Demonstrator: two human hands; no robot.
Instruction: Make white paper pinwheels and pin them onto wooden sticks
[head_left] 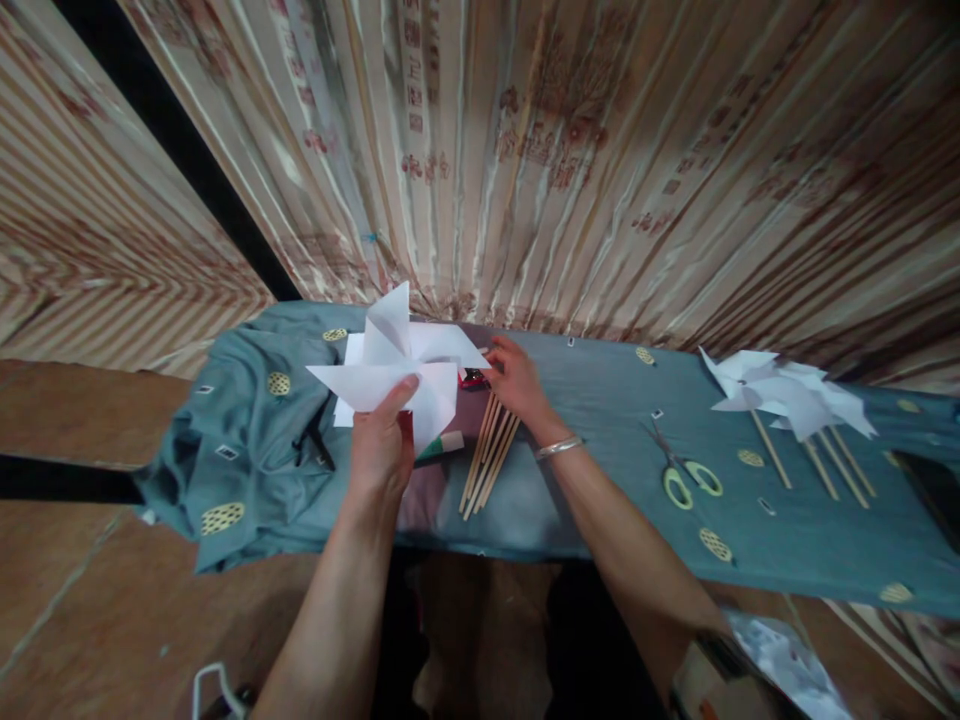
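While the left hand [381, 440] pinches a pinwheel [435, 390], the right hand [517, 380], grip unclear, adjoins something red [472, 379].

Likely home: patterned curtain [480, 200], cloth-covered table [600, 430], tiled floor [67, 600]

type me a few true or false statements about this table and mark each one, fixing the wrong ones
1. The left hand holds a white paper pinwheel. True.
2. The right hand grips the scissors. False: the scissors lie on the cloth, apart from the right hand.
3. A bracelet circles the right wrist. True.
4. The pinwheels at the far right lack sticks. False: sticks extend from those pinwheels.
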